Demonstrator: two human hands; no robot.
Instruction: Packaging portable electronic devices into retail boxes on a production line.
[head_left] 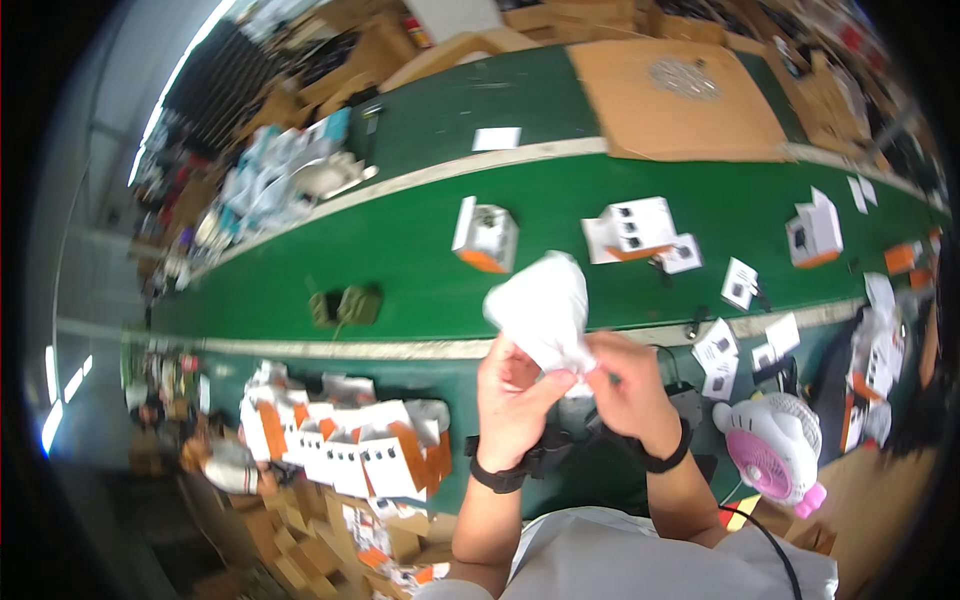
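Note:
A puffy white bag [545,305], slightly smeared by motion, is held up over the near edge of the green belt. Around its lower left side my left hand [512,400] is closed, with the thumb pressing the gathered end. My right hand [632,385] pinches that same gathered end from the other side. What the bag contains is hidden. Just beyond it on the belt stand an open white and orange box [488,238] with something inside and a second such box [640,226] with its flap out. Black bands circle both my wrists.
White and orange boxes [345,445] stand in a row at my left. A pink and white fan [768,450] and printed cards [716,350] are at my right. Olive-green objects [358,305] lie left on the belt [420,240]. Another open box [815,235] stands farther right.

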